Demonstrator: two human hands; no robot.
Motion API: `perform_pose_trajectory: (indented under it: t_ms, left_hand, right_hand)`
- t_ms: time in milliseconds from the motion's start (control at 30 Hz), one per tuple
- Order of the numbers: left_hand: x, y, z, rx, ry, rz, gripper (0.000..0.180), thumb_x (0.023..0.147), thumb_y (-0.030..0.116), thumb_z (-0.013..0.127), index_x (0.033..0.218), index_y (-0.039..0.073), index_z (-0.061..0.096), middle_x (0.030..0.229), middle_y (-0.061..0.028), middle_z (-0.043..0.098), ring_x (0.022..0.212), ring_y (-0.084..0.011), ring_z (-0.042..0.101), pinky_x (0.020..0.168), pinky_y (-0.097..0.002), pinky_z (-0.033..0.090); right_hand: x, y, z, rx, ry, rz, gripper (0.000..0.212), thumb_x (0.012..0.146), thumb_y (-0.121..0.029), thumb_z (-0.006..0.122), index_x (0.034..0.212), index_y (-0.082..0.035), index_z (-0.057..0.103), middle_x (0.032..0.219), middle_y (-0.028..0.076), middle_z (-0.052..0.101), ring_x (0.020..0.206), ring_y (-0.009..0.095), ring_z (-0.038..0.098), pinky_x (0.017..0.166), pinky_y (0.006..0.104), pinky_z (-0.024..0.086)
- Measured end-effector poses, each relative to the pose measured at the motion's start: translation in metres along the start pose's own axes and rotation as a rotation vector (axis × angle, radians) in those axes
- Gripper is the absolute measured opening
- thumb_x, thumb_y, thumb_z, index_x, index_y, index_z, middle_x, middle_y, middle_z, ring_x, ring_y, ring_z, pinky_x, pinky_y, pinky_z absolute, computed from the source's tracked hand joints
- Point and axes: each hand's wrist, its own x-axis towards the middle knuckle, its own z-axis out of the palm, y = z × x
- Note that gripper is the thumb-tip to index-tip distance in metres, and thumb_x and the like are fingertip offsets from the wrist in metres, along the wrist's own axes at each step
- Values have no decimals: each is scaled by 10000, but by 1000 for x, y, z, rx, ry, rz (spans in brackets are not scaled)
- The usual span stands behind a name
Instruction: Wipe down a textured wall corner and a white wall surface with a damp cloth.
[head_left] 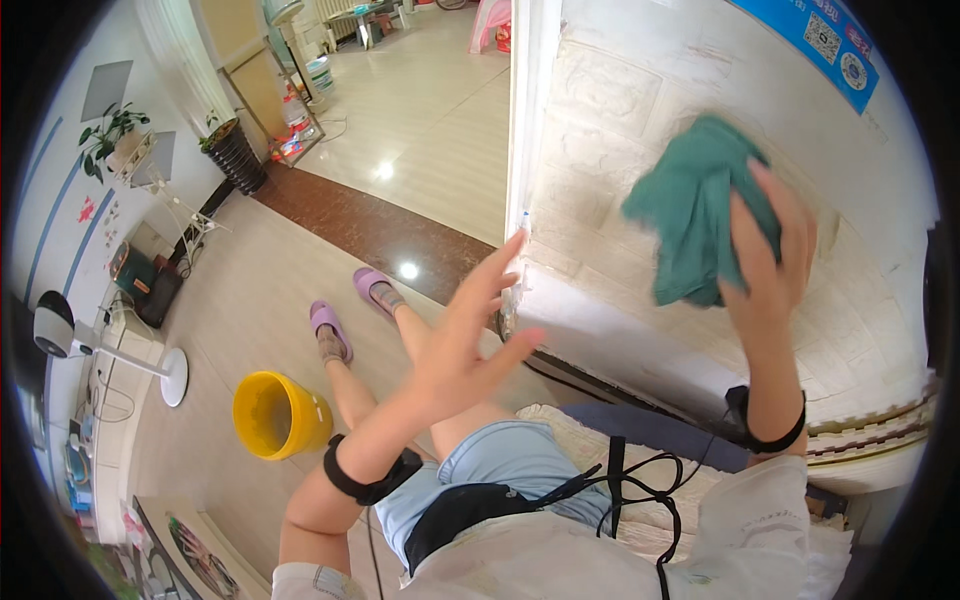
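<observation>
A crumpled green cloth (705, 205) is gripped in my right hand (765, 240), up against the white brick-patterned wall (590, 130). Its folds hang down below my fingers, and the cloth's edges look slightly blurred. My left hand (470, 335) is raised in front of my legs with its fingers spread and nothing in them, near the wall's corner edge (520, 200). Each of my forearms wears a black strap (365, 475).
A yellow bucket (282, 415) stands on the tiled floor at left. Purple slippers (330, 330) are on my feet. Beyond lie a dark floor strip (360, 225), a potted plant (232, 155) and a white lamp (172, 375). A blue sign (815, 40) hangs on the wall.
</observation>
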Motion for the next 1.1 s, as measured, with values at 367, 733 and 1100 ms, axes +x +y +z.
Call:
perform_pose_trajectory:
  t_ms: [367,733,1100]
  left_hand:
    - [12,18,-3,176,-128,105,660,843,13,643,1440,95,374,1496,-106,364,1292,-265,453,1019,-389,394]
    - [-59,-8,-70,387,54,14,723,769,-59,660,1426,61,384,1455,-125,416,1285,-268,469,1018,-389,402]
    - [-35,22,-42,270,-20,209,676,782,-23,674,1403,19,411,1387,-170,465,1280,-351,447,1049,-401,365]
  right_hand:
    - [47,-15,144,-147,271,-32,305,691,-117,627,981,-198,677,1165,17,586,901,224,515,714,319,476]
    - [-9,27,54,-161,4,-11,350,622,-62,714,968,-117,712,1200,89,632,816,253,578,663,318,510]
    - [40,-15,104,-69,69,74,327,688,-45,625,993,-153,680,1163,32,634,777,216,541,677,304,504]
